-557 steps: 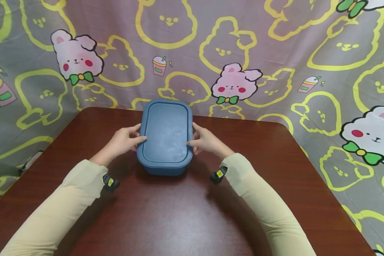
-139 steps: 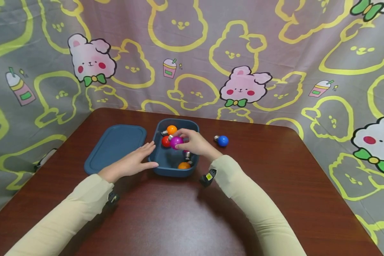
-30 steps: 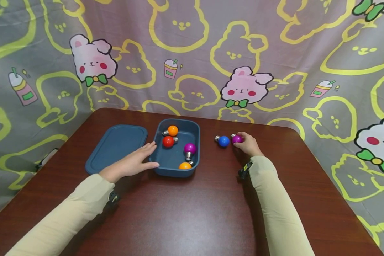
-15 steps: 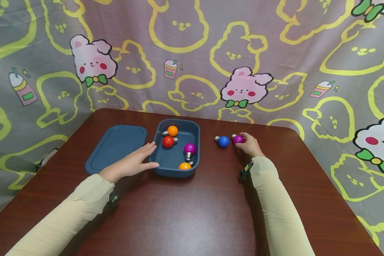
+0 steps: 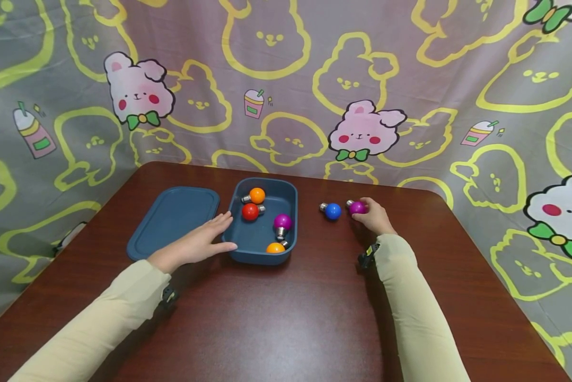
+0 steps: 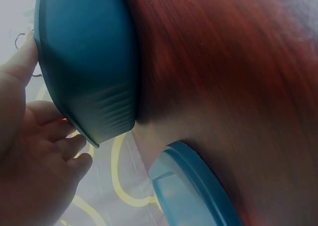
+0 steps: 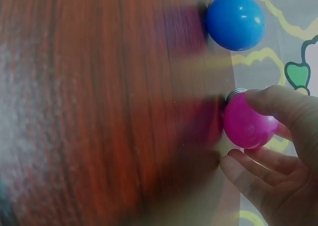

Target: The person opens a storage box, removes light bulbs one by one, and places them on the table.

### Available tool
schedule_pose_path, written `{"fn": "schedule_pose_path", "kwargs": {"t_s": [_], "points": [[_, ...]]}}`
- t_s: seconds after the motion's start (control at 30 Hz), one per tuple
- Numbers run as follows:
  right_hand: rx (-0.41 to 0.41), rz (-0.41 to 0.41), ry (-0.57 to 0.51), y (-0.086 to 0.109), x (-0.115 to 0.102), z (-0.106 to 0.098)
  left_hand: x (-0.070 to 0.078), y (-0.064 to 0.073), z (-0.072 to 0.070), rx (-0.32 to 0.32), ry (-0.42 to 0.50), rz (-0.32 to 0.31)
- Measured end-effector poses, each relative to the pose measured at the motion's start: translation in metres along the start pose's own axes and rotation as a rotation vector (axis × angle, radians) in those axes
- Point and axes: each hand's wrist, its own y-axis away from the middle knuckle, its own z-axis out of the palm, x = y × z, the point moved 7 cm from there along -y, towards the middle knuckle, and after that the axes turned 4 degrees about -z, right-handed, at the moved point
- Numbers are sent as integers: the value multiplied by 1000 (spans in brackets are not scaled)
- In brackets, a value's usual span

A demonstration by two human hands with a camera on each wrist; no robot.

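My right hand (image 5: 376,216) pinches a magenta light bulb (image 5: 357,208) low over the tabletop. In the right wrist view the thumb lies across that bulb (image 7: 248,122) near its screw base, with fingers behind and below it. Just to its left lies a blue light bulb (image 5: 333,211). My left hand (image 5: 197,244), fingers straight, touches the left rim of a blue-grey box (image 5: 294,212). Inside the box are a red bulb (image 5: 249,211), a magenta bulb (image 5: 282,222), an orange bulb (image 5: 257,196) at the back and another orange bulb (image 5: 275,248) at the front.
The box's lid (image 5: 176,212) lies flat on the brown table (image 5: 286,318), left of the box and partly behind my left hand. A patterned curtain (image 5: 286,63) hangs behind and beside the table.
Since the earliest frame, the lid has come off and the blue bulb lies outside. My right hand has carried a magenta bulb from the box, lately shifting it slightly right. The left hand stays still.
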Motion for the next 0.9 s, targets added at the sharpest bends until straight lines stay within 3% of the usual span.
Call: {"fn": "schedule_pose_path", "kwargs": {"t_s": [0.9], "points": [[12,42,-26,3,4,-5,1,1,-1,-3,-13,-2]]}}
